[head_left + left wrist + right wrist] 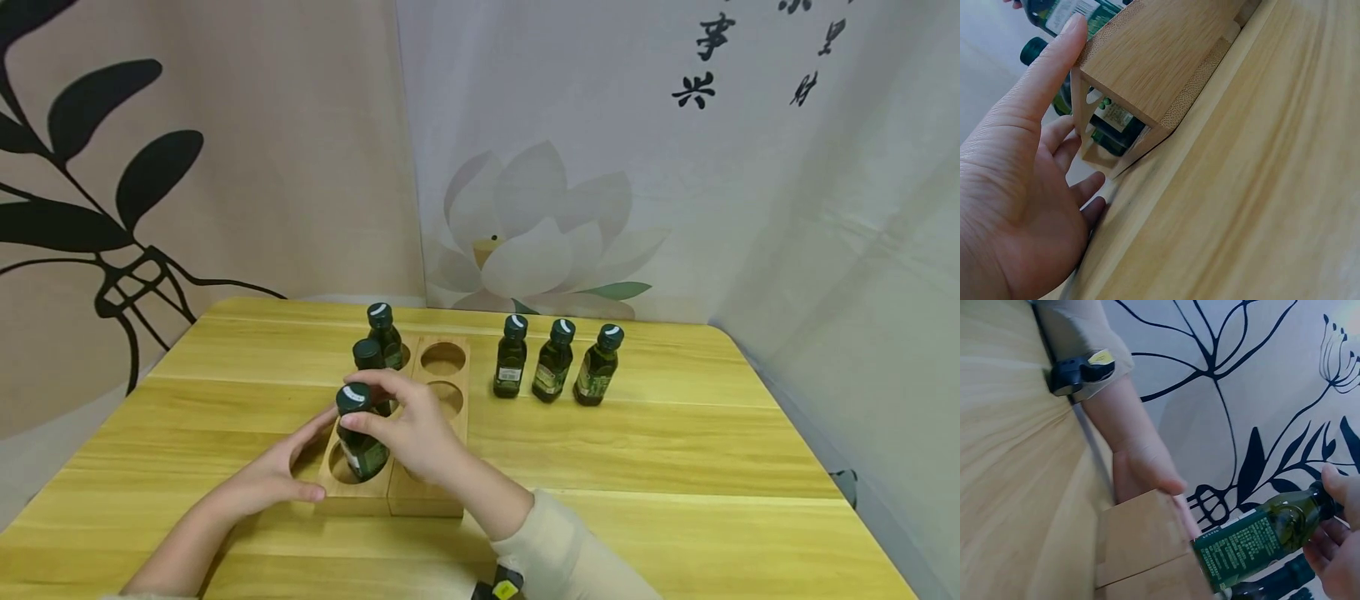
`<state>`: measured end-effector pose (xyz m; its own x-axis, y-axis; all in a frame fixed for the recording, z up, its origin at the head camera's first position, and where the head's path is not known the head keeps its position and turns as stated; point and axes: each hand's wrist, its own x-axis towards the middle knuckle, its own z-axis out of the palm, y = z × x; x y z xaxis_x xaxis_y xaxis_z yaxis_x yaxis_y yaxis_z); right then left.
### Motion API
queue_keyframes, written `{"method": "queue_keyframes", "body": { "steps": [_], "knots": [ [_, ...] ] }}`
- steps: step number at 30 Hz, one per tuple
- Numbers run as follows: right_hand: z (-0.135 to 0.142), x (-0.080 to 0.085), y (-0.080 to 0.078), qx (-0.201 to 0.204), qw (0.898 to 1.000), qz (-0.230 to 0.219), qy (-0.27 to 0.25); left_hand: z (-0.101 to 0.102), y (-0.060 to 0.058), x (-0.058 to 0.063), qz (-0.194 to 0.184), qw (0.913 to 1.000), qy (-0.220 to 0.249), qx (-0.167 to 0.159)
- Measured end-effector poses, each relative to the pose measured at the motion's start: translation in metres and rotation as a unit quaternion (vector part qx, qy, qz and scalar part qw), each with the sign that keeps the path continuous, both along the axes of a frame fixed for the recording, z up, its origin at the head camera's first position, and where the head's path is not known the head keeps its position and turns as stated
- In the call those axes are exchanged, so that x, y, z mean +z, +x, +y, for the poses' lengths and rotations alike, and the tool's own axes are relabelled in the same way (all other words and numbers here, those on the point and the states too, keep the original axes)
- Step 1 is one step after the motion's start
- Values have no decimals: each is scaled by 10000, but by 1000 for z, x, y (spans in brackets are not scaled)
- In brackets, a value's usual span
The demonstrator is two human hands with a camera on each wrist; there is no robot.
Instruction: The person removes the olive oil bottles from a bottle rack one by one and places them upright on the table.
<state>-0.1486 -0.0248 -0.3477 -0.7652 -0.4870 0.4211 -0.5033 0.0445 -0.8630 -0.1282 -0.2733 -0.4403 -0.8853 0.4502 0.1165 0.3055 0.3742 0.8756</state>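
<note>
My right hand [416, 425] pinches a small dark green glass bottle [363, 454] by its neck and cap, between thumb and fingers. The bottle leans a little, its base at the front left hole of a wooden rack [427, 504]. A printed green label [1238, 550] faces the right wrist camera. My left hand [258, 483] lies along the rack's left side, its thumb extended to the front corner and its fingers loosely bent beside the wall, partly hidden. Behind the held bottle, a second bottle [367, 354] and a third bottle [384, 333] stand in the rack's left row.
Right of the rack, three similar capped bottles stand upright on the wooden table [637, 483]: one left [510, 358], one middle [553, 362], one right [597, 367]. The rack's right row shows round holes [444, 358]. A printed cloth backdrop [562, 100] hangs behind the table.
</note>
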Motion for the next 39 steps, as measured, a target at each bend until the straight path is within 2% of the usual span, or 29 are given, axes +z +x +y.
{"method": "queue_keyframes", "body": {
  "steps": [8, 11, 17, 26, 34, 39],
  "knots": [
    [3, 18, -1, -129, 9997, 179, -73, 0, -1, 0, -2, 10000, 36, -54],
    [6, 25, -1, -62, 9998, 147, -138, 0, -2, 0, 1, 9999, 86, -98],
    [13, 35, -2, 32, 9985, 241, -485, 1, -3, -1, 29, 9997, 140, -212],
    [28, 50, -9, -93, 9957, 443, -813, 2, -3, -1, 162, 9994, 180, -239],
    [49, 57, -15, -266, 9961, 354, -760, 1, -4, -4, 239, 9994, 136, -186],
    [63, 58, -20, -452, 9946, 604, -710, 1, -3, -4, 215, 9996, 107, -151]
  ]
}}
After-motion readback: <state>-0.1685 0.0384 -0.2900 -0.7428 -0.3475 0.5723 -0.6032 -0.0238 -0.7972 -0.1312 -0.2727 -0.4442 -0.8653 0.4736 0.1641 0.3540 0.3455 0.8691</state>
